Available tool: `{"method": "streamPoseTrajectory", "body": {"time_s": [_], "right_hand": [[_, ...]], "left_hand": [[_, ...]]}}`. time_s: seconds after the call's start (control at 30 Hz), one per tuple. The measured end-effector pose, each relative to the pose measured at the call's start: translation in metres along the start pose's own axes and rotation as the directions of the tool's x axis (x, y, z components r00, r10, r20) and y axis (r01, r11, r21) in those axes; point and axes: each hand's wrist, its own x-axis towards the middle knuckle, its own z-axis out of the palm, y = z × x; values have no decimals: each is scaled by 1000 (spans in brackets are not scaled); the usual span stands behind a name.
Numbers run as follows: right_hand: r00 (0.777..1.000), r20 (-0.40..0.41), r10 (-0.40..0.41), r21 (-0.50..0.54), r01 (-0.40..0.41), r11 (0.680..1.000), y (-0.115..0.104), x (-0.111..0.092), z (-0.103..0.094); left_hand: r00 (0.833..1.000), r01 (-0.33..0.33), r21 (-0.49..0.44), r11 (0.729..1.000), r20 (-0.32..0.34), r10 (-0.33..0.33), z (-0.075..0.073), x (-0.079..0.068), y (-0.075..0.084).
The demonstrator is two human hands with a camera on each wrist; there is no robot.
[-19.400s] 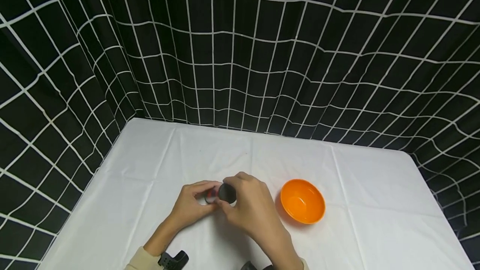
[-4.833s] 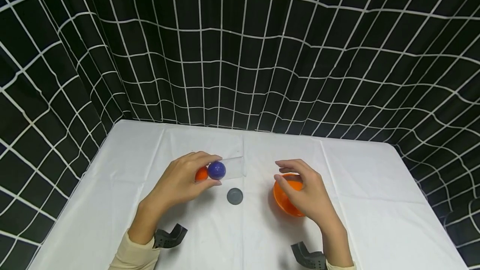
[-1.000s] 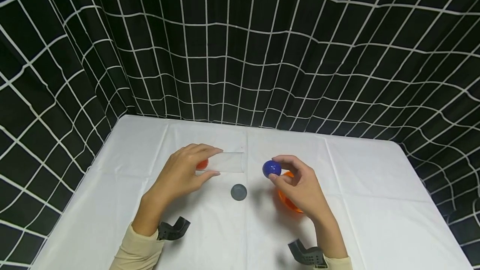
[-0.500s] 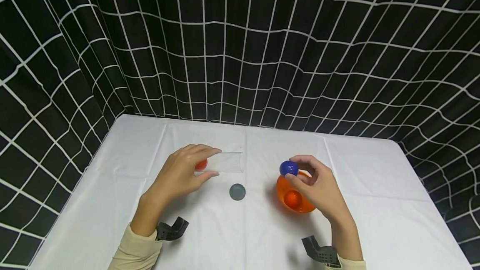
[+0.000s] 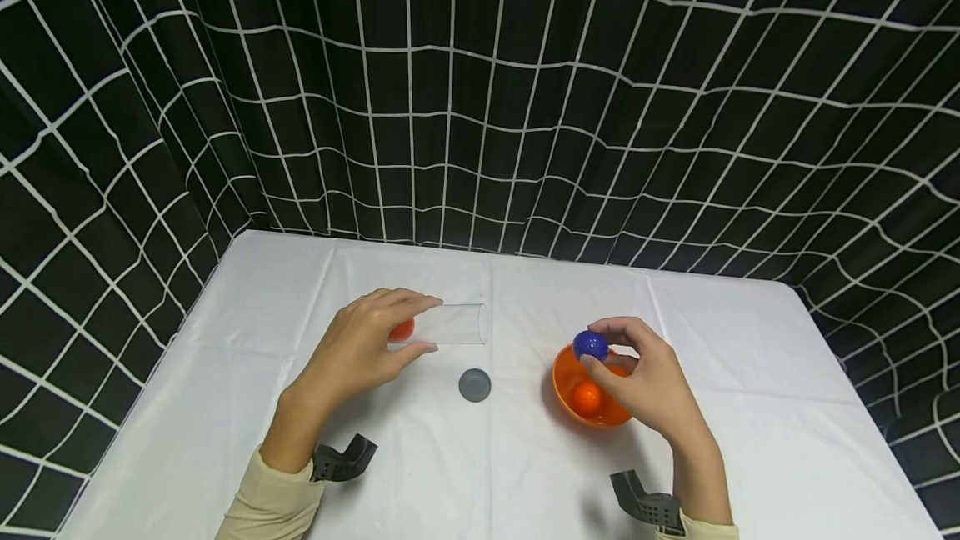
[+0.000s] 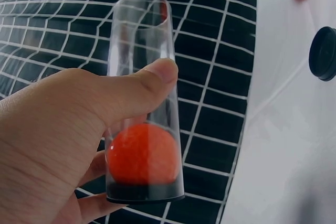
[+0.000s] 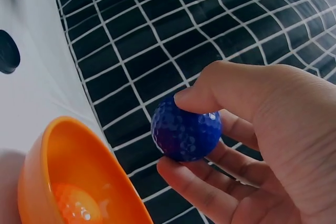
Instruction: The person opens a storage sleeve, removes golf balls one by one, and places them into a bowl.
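Observation:
My left hand [image 5: 367, 340] grips a clear tube [image 6: 142, 45] that lies nearly level in the head view, its uncapped end facing right. Inside, at the dark-capped end by my palm, sits an orange ball [image 6: 143, 156]. My right hand [image 5: 648, 373] pinches a dimpled blue golf ball [image 7: 186, 129] between thumb and fingertips. The ball is above the left part of an orange bowl [image 5: 562, 394], apart from it. A second orange ball [image 5: 586, 397], dimpled in the right wrist view, rests in the bowl. Part of the bowl's right side is hidden by my right hand.
A round grey cap [image 5: 475, 385] lies on the white-covered table [image 5: 420, 457] between the hands, left of the bowl. Black cloth with a white grid [image 5: 465, 107] hangs behind the table and along its sides.
My right hand has carried the blue golf ball rightward from near the tube to above the bowl, lowering slightly at the end. The left hand and tube have hardly moved.

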Motion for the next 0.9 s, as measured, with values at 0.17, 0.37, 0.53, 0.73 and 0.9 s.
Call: {"method": "streamPoseTrajectory", "body": {"time_s": [0.17,0.37,0.53,0.73,0.9], "right_hand": [[1000,-9,-11,-35,11,999,3,0,-1],[1000,-15,-25,-81,23,996,5,0,-2],[999,-1,-41,-138,40,990,5,1,0],[999,8,-45,-192,46,980,6,0,2],[999,19,-45,-221,48,974,7,0,2]], "left_hand": [[1000,-7,1,1000,-8,7,1,0,0],[1000,-7,0,1000,-8,7,1,0,0],[1000,-7,6,1000,-9,7,1,-1,0],[1000,-4,5,1000,-7,4,0,-2,0],[1000,-5,1,1000,-8,5,0,-1,-1]]}}
